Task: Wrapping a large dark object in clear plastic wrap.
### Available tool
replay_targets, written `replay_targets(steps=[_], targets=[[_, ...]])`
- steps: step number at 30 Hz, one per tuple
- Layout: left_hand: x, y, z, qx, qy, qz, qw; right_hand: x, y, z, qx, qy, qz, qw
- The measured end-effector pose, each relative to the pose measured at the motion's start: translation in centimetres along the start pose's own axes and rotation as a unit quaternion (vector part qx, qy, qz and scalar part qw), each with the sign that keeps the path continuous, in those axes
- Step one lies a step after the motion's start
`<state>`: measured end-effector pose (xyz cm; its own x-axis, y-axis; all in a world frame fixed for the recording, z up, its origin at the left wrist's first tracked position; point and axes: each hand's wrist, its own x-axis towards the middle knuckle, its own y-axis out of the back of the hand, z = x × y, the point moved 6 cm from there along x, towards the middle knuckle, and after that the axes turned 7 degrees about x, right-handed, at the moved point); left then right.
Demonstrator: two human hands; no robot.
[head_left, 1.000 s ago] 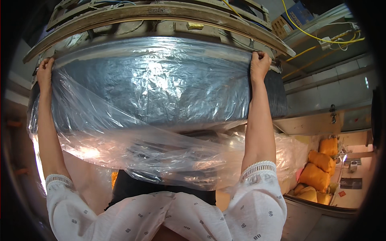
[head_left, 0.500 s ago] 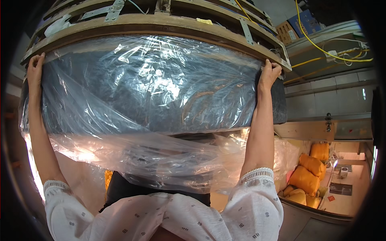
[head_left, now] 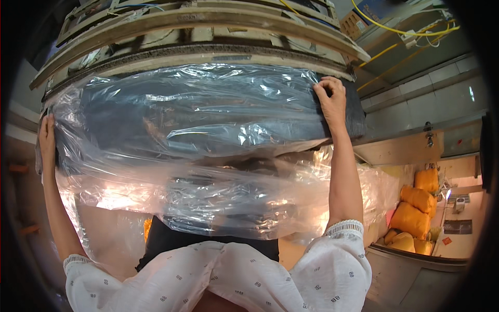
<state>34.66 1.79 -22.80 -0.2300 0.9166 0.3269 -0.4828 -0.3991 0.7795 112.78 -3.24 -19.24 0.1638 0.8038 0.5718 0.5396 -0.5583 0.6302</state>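
A: Where is the clear, crinkled plastic sheet [head_left: 218, 104]?
B: Spread over a long, dark, broad-faced block [head_left: 354, 114] in front of the person, with loose, shiny folds hanging off the near side toward the lap.

A: And the right hand [head_left: 331, 96]?
B: At the sheet's far right corner, thumb and fingers curled narrowly into a small ring. The tips come close together at the film, but I cannot tell whether they pinch it.

A: The left hand [head_left: 47, 134]?
B: Lower down, at the sheet's left edge, with its fingers pointing up and held close together (the lens bends everything out there). I cannot tell if it grips any film.

A: What stands beyond?
B: A worn brown wooden frame of long slats [head_left: 208, 18], just past the block's far edge. A thin yellow cable [head_left: 382, 25] loops at upper right, and plump orange bundles [head_left: 410, 218] are heaped at lower right, well apart from the hands.
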Motion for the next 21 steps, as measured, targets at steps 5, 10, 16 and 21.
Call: replay_targets(steps=[5,10,16,21], targets=[[-5.3,-0.8,7.4,0.027,-0.032,-0.099,0.994,-1.1,3.4,-0.8,-0.002,-0.082,-0.002,0.997],[-3.4,-12.3,21.8,-0.034,-0.216,0.012,0.976,-3.8,9.6,-1.5,-0.214,0.133,0.033,0.967],[-4.0,-18.5,31.5,-0.1,-0.317,-0.038,0.942,-7.7,-4.3,-23.9,0.105,0.175,-0.262,0.943],[-11.1,-10.7,31.6,-0.07,-0.345,0.107,0.93,-10.9,-9.5,-20.8,-0.093,0.225,-0.392,0.887]])
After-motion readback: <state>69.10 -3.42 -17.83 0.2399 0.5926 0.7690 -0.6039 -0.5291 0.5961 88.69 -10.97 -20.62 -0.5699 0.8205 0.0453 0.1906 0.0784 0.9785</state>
